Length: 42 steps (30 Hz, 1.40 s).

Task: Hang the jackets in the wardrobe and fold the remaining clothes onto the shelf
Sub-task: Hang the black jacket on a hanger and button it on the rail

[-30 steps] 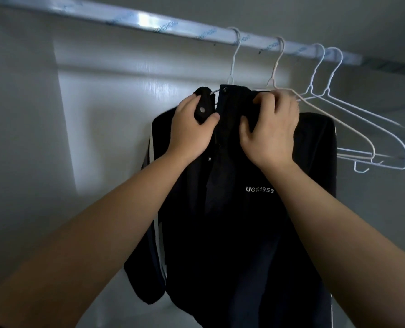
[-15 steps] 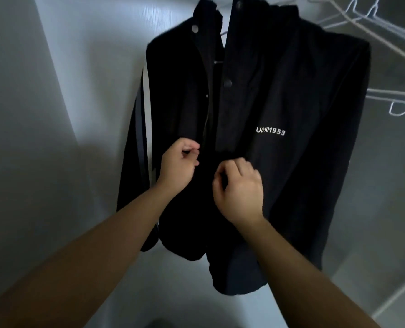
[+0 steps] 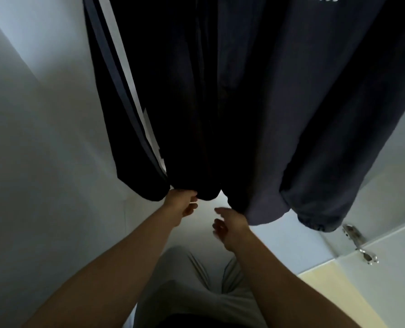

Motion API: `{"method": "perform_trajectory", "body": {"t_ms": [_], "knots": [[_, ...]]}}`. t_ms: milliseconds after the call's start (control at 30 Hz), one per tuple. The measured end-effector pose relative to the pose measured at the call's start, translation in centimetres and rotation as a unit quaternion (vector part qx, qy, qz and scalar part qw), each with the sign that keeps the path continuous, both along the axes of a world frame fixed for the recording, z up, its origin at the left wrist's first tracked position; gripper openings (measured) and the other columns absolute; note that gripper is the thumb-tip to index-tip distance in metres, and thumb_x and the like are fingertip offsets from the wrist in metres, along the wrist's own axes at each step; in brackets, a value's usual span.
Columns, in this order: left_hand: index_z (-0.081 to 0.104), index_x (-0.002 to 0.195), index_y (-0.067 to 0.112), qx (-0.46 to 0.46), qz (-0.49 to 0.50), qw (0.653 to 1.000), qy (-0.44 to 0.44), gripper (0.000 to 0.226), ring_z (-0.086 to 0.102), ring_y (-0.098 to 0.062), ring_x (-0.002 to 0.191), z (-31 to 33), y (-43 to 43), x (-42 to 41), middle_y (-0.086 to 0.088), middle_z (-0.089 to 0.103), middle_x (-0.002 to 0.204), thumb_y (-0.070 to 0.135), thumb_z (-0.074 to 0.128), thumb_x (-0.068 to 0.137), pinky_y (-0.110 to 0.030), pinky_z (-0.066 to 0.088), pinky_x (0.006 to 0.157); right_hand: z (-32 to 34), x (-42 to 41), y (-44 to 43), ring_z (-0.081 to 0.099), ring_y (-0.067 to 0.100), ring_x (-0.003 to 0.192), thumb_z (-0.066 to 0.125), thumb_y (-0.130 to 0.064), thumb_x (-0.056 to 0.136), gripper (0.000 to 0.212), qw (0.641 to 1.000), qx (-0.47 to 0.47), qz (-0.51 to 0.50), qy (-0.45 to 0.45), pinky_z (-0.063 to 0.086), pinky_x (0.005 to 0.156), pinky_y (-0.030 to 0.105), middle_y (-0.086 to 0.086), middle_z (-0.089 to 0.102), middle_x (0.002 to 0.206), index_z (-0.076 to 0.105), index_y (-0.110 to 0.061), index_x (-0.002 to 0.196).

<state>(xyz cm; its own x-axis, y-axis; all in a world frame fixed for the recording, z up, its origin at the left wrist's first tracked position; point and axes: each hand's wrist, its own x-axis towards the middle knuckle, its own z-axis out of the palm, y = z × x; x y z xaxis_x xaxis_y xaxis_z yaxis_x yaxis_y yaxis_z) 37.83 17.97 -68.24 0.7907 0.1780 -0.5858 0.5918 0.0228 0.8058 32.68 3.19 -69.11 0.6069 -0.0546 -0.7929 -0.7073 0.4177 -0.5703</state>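
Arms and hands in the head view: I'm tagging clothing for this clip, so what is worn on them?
Nothing visible. The left hand and right hand show no gloves or rings; the left forearm and right forearm are bare to the frame edge, no sleeves, no watch.

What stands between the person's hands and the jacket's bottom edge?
Nothing visible. The left hand pinches the bottom edge of the jacket; the right hand sits just beside that edge, fingers loose.
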Motion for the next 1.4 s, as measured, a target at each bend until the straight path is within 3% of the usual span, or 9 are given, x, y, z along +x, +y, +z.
{"method": "perform_trajectory", "body": {"t_ms": [100, 300, 533, 733, 800, 1000, 1167, 1333, 1400], "knots": [[0.059, 0.109, 0.004, -0.123, 0.033, 0.988, 0.093, 0.024, 0.065, -0.018, 0.072, -1.4, 0.0, -0.6, -0.011, 0.062, 0.093, 0.018, 0.071, 0.094, -0.023, 0.049, 0.048, -1.0, 0.3, -0.6, 0.061, 0.029, 0.106, 0.075, -0.021, 0.088, 0.048, 0.986, 0.126, -0.108, 0.011, 0.054, 0.087, 0.043, 0.015, 0.051, 0.129, 0.048, -0.019, 0.128], [0.058, 0.116, 0.003, -0.264, 0.074, 0.954, 0.124, 0.032, 0.061, -0.014, 0.073, -3.1, -1.6, -0.7, -0.006, 0.054, 0.102, 0.011, 0.074, 0.089, -0.024, 0.041, 0.057, -2.7, 0.5, -3.2, 0.053, 0.026, 0.132, 0.060, -0.024, 0.099, 0.027, 0.943, 0.208, -0.253, -0.059, 0.042, 0.112, 0.048, -0.001, 0.036, 0.158, 0.062, -0.022, 0.126], [0.062, 0.095, 0.010, -0.335, 0.072, 0.934, 0.099, 0.008, 0.062, -0.010, 0.061, -3.3, -3.9, -0.2, -0.002, 0.065, 0.070, 0.005, 0.068, 0.091, -0.021, 0.038, 0.041, -3.0, 0.1, -6.1, 0.069, 0.031, 0.113, 0.055, -0.028, 0.098, 0.020, 0.923, 0.241, -0.289, -0.080, 0.048, 0.100, 0.047, 0.005, 0.072, 0.124, 0.067, -0.015, 0.107], [0.059, 0.107, -0.003, -0.345, 0.130, 0.924, 0.103, 0.015, 0.076, -0.023, 0.068, -4.3, -4.1, -0.7, -0.017, 0.074, 0.085, 0.010, 0.059, 0.100, -0.026, 0.057, 0.052, -0.8, 1.0, -6.7, 0.076, 0.035, 0.079, 0.051, -0.019, 0.103, 0.019, 0.909, 0.268, -0.316, -0.057, 0.056, 0.082, 0.048, 0.006, 0.072, 0.069, 0.066, -0.010, 0.112], [0.058, 0.105, -0.004, -0.334, 0.141, 0.926, 0.109, 0.014, 0.074, -0.027, 0.077, -4.6, -3.9, -0.8, -0.020, 0.071, 0.091, 0.009, 0.061, 0.099, -0.029, 0.060, 0.054, -0.3, 1.4, -6.7, 0.075, 0.030, 0.072, 0.052, -0.008, 0.103, 0.024, 0.901, 0.255, -0.348, -0.051, 0.058, 0.087, 0.041, 0.008, 0.070, 0.065, 0.063, -0.005, 0.125], [0.067, 0.096, -0.001, -0.253, 0.116, 0.954, 0.113, 0.016, 0.061, -0.014, 0.070, -6.3, -3.4, -2.2, -0.010, 0.066, 0.081, -0.008, 0.074, 0.083, -0.018, 0.055, 0.053, -1.0, 1.0, -7.0, 0.066, 0.025, 0.092, 0.040, 0.014, 0.096, 0.046, 0.908, 0.227, -0.346, -0.067, 0.062, 0.077, 0.034, 0.014, 0.066, 0.125, 0.058, -0.005, 0.134], [0.064, 0.089, 0.004, -0.218, 0.133, 0.960, 0.119, 0.021, 0.054, -0.010, 0.057, -7.1, -3.4, -3.0, -0.006, 0.064, 0.074, 0.001, 0.082, 0.080, -0.017, 0.050, 0.046, -2.1, 0.3, -6.4, 0.064, 0.026, 0.101, 0.039, 0.033, 0.080, 0.064, 0.952, 0.112, -0.246, -0.144, 0.052, 0.095, 0.031, 0.014, 0.065, 0.125, 0.061, -0.001, 0.129], [0.062, 0.103, -0.001, -0.139, 0.049, 0.984, 0.102, 0.017, 0.057, -0.015, 0.057, -6.5, -4.0, -2.8, -0.010, 0.063, 0.072, 0.007, 0.073, 0.091, -0.023, 0.048, 0.047, -3.0, 0.0, -6.4, 0.071, 0.021, 0.082, 0.077, -0.004, 0.086, 0.009, 0.968, -0.038, -0.151, -0.197, 0.059, 0.084, 0.031, 0.007, 0.073, 0.097, 0.075, -0.006, 0.095], [0.059, 0.108, 0.001, -0.104, 0.006, 0.991, 0.080, 0.012, 0.060, -0.017, 0.058, -6.2, -4.4, -2.8, -0.012, 0.065, 0.072, 0.009, 0.062, 0.099, -0.026, 0.045, 0.053, -3.3, -0.2, -6.5, 0.073, 0.019, 0.075, 0.078, -0.023, 0.090, 0.017, 0.969, -0.085, -0.127, -0.192, 0.061, 0.079, 0.031, 0.005, 0.075, 0.083, 0.076, -0.007, 0.084]]}}
